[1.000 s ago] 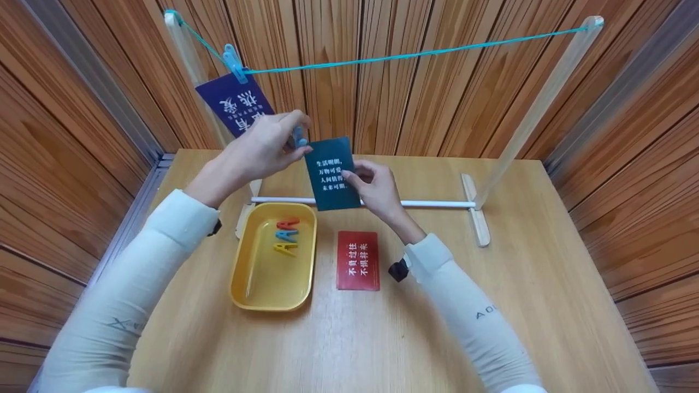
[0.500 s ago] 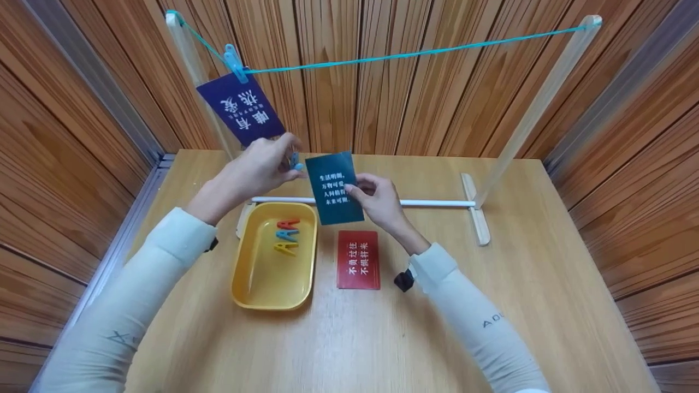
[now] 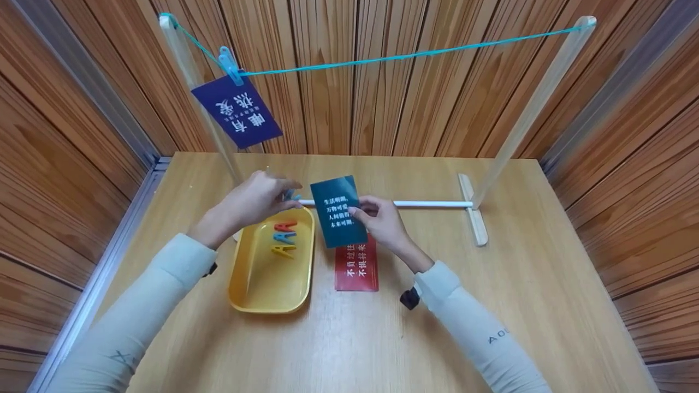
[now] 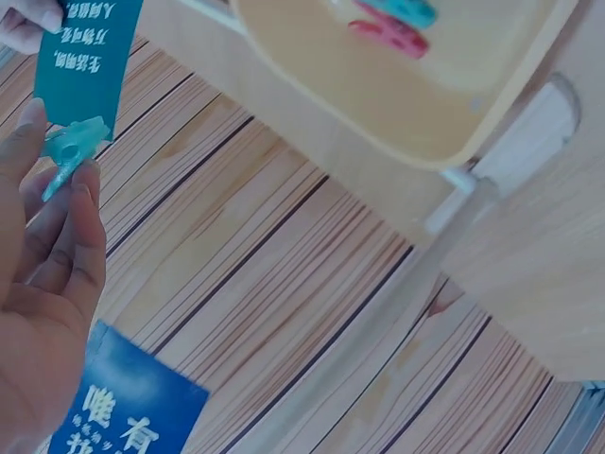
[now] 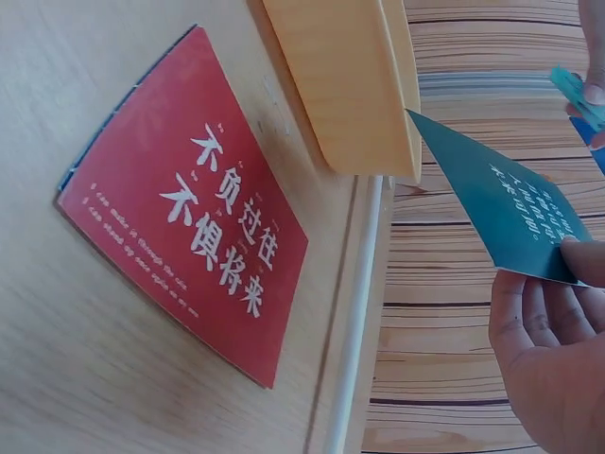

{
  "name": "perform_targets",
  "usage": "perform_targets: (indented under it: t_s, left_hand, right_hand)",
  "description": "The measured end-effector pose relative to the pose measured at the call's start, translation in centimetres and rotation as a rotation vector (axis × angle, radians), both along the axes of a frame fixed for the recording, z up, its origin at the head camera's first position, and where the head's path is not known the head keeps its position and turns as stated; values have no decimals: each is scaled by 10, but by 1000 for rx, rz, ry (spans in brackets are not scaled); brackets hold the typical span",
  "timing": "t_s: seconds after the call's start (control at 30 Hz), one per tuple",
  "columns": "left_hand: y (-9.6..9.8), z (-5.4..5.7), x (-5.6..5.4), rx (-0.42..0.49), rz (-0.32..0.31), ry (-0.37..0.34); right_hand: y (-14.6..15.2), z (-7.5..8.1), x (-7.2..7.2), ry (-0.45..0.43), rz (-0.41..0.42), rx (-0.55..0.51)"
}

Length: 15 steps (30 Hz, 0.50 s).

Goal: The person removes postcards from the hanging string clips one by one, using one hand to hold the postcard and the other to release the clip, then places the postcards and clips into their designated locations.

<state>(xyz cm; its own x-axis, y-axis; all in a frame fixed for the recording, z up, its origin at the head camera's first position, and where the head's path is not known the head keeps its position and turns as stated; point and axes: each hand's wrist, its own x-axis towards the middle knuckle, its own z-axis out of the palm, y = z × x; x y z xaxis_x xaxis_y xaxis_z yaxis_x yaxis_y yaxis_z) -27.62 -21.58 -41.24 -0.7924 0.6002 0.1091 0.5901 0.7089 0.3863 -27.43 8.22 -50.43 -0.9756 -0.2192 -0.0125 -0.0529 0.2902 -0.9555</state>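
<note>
My left hand (image 3: 254, 199) pinches a light blue clothespin (image 4: 76, 149) between thumb and fingertips, just above the far end of the yellow tray (image 3: 232, 289). My right hand (image 3: 385, 224) holds a dark green card (image 3: 334, 191) by its right edge, thumb over the white printed characters. In the head view the card overlaps the far part of a stack of red-topped cards (image 5: 189, 218) lying on the table. The clothespin and the green card are close together but apart. Further back, a dark blue card (image 3: 237, 112) hangs from the cord by a blue clothespin (image 3: 231, 65).
Red, blue and yellow clothespins (image 3: 284, 251) lie in the tray. A teal cord (image 3: 404, 57) runs between two wooden posts (image 3: 527, 117), joined low down by a white rod (image 3: 431, 204). Wood-panelled walls (image 3: 327, 109) enclose the table (image 3: 415, 338).
Both hands have come down and nearer, the left with its clothespin, the right with the green card, which now covers part of the red stack. The blue card hangs uncovered by the left hand.
</note>
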Motion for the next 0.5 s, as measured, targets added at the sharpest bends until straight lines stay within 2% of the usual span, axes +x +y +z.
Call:
perform_targets:
  t_s: [0.1,0.3,0.4,0.5]
  left_hand:
    - [-1,-10,0,1,9,-41]
    - [1,-30,4,-55,81,-204]
    - [4,-40,6,-94,107,-233]
    - [6,-49,7,-118,113,-220]
  right_hand:
    - [2,-4,3,4,-19,-2]
    - [1,-21,11,-19,-44,-52]
    - [0,-29,14,-55,-71,-74]
    - [-1,-34,17,-72,-99,-73]
